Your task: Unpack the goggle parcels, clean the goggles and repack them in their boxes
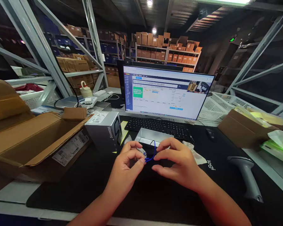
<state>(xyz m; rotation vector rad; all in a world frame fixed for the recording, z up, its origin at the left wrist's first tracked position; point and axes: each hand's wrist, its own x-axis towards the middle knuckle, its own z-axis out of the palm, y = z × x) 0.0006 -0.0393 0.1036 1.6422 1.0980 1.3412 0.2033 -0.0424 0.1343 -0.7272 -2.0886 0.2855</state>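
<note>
Between my two hands is a thin blue cord (154,150), bent into a loop. My left hand (132,163) pinches its lower end between thumb and forefinger, along with a small greyish thing I cannot make out. My right hand (173,157) is beside the loop with thumb and fingers apart, the forefinger close to the cord. Just behind the hands lies a shallow white box tray (153,135). Crumpled pale wrapping (196,153) lies partly behind my right hand. A grey product box (103,131) stands to the left of my left hand.
An open cardboard carton (42,141) takes up the left side. A keyboard (155,125) and a monitor (167,91) are at the back. On the right are a mouse (210,134), a barcode scanner (246,175), a carton of papers (245,128) and a tissue pack (278,147).
</note>
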